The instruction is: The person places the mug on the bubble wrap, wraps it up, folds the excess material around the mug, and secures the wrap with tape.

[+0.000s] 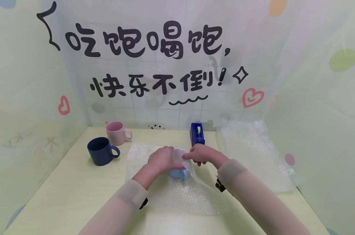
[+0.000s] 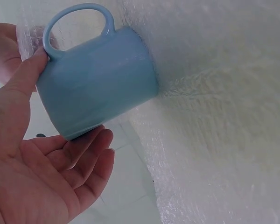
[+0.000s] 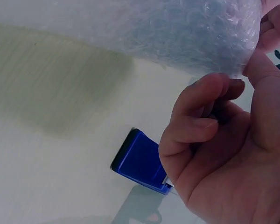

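Observation:
A light blue mug (image 2: pixel 98 79) stands on a sheet of bubble wrap (image 1: pixel 192 199) on the table. My left hand (image 1: pixel 162 159) holds it near the rim, thumb by the handle and fingers along the opposite side. In the head view that hand hides much of the mug. From the right, my right hand (image 1: pixel 202 152) pinches an edge of the wrap between thumb and forefinger, at the mug's mouth. A raised flap of wrap (image 3: pixel 196 37) runs down from these fingers past the mug. The other right fingers are curled, as the right wrist view shows.
A blue tape dispenser (image 1: pixel 196 133) stands just beyond my right hand. At the left are a navy mug (image 1: pixel 100 151) and a pink mug (image 1: pixel 115 133). More bubble wrap (image 1: pixel 254 156) lies at the right, and a printed curtain (image 1: pixel 165 111) hangs behind the table.

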`<state>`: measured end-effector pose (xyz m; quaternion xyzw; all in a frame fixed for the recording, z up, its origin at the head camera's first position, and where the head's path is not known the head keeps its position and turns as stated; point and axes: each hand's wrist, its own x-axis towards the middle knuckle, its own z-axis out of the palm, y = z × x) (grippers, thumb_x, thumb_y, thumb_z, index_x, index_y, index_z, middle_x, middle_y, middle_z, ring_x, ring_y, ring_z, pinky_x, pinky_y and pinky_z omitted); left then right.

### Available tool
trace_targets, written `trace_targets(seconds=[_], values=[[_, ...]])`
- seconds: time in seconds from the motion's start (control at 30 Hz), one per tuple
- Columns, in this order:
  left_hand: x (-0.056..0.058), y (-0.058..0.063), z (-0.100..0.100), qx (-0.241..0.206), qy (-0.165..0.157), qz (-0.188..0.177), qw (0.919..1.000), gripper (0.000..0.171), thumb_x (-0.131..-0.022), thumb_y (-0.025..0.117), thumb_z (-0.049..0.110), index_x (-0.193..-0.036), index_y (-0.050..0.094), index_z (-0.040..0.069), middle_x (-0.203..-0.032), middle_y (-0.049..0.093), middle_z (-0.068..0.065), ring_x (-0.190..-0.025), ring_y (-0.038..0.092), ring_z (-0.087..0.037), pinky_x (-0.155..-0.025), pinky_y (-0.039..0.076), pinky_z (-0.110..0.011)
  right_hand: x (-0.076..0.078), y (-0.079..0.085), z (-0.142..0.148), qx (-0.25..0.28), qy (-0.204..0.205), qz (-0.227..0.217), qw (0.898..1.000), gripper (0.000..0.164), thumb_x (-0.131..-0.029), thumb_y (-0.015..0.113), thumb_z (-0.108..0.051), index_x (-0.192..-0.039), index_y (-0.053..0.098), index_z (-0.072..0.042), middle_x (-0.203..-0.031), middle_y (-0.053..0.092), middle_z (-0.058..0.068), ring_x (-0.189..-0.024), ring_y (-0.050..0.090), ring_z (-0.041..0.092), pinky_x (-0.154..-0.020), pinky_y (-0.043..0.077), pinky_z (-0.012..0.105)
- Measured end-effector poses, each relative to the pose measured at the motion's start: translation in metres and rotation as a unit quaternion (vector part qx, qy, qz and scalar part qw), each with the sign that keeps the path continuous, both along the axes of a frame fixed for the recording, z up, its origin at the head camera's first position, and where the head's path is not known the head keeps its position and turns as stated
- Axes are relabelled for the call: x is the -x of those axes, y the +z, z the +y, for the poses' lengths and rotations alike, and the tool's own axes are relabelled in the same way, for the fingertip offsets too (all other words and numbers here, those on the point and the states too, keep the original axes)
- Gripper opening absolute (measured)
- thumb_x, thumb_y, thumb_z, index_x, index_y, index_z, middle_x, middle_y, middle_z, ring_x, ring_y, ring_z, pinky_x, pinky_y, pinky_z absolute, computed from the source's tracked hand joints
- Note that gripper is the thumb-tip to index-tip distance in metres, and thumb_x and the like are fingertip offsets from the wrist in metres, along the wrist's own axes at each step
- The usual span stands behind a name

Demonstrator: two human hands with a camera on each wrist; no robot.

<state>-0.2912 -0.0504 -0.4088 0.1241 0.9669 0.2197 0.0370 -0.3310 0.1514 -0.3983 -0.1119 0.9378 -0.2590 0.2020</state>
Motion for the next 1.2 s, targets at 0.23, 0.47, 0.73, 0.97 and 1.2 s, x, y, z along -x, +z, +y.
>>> trace_targets(seconds=[0.23, 0.47, 0.73, 0.97, 1.2], values=[[0.004, 0.008, -0.020, 0.006, -0.102, -0.006, 0.9947, 0.083, -0.084, 0.090, 0.055, -0.140, 0.063, 0.000, -0.122, 0.071, -0.014, -0.107, 0.066, -0.028, -0.090, 0.061, -0.048, 0.001, -0.010, -0.009, 0.039, -0.026, -0.037, 0.998, 0.028, -0.102, 0.065, -0.025, -0.077, 0.064, -0.012, -0.063, 0.059, 0.000, -0.056, 0.049, 0.013, -0.052, 0.039, 0.024], [0.024, 0.024, -0.088, 0.025, -0.071, -0.025, 0.9969, 0.087, -0.105, 0.067, 0.047, -0.163, 0.038, -0.010, -0.166, 0.042, -0.038, -0.156, 0.039, -0.055, -0.128, 0.036, -0.069, 0.000, -0.008, -0.018, 0.013, -0.033, -0.015, 0.999, 0.027, -0.102, 0.064, -0.022, -0.077, 0.063, -0.011, -0.062, 0.056, 0.000, -0.056, 0.048, 0.013, -0.053, 0.039, 0.024], [0.032, -0.001, -0.129, 0.074, 0.030, -0.066, 0.9946, 0.093, -0.104, 0.068, 0.033, -0.156, 0.020, -0.029, -0.157, 0.030, -0.055, -0.143, 0.044, -0.066, -0.123, 0.040, -0.071, -0.004, -0.008, -0.020, 0.010, -0.051, -0.020, 0.998, 0.022, -0.103, 0.066, -0.022, -0.086, 0.067, -0.008, -0.065, 0.057, 0.001, -0.058, 0.050, 0.015, -0.053, 0.040, 0.024], [0.033, -0.016, -0.124, 0.053, 0.028, -0.092, 0.9939, 0.104, -0.103, 0.067, 0.031, -0.158, 0.003, -0.029, -0.155, 0.022, -0.061, -0.143, 0.043, -0.071, -0.124, 0.038, -0.072, -0.004, -0.009, -0.020, 0.003, -0.055, -0.015, 0.998, 0.021, -0.104, 0.067, -0.023, -0.089, 0.068, -0.007, -0.066, 0.059, 0.002, -0.060, 0.052, 0.016, -0.054, 0.042, 0.025], [0.031, -0.023, -0.125, 0.051, 0.030, -0.102, 0.9930, 0.101, -0.104, 0.065, 0.026, -0.158, 0.000, -0.028, -0.155, 0.028, -0.059, -0.144, 0.046, -0.068, -0.124, 0.039, -0.070, -0.005, -0.010, -0.020, 0.000, -0.056, -0.013, 0.998, 0.020, -0.103, 0.068, -0.022, -0.091, 0.070, -0.007, -0.067, 0.060, 0.003, -0.060, 0.053, 0.016, -0.055, 0.042, 0.025]])
